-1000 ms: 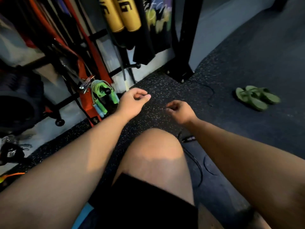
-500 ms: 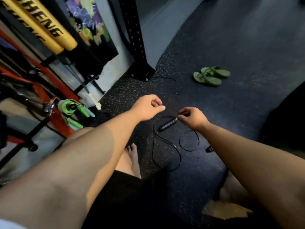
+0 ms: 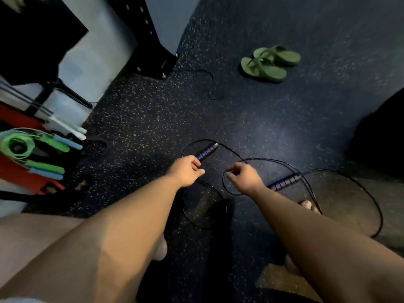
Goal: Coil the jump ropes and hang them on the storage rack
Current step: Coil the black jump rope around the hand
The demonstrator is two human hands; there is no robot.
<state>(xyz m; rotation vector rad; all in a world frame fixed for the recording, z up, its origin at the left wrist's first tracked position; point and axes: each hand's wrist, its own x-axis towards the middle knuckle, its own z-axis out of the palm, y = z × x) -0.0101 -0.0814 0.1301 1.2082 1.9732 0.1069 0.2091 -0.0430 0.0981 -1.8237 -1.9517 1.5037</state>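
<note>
Left hand (image 3: 188, 170) curled round the near end of a black blue-ringed handle (image 3: 206, 152) of the thin black jump rope (image 3: 262, 159). Right hand (image 3: 244, 177) curled, fingertips look to be pinching the cord. Rope lies uncoiled on the dark speckled rubber floor (image 3: 153, 119), second handle (image 3: 284, 182) just beyond the right wrist. Coiled green jump rope (image 3: 15, 143) at the black-framed storage rack (image 3: 50, 92) far left. Green flip-flops (image 3: 271, 62) well apart

No text, label, brand, number or sign can be read. The dark panel (image 3: 32, 36) at the upper left edge is too blurred and dim for anything on it to be made out.
</note>
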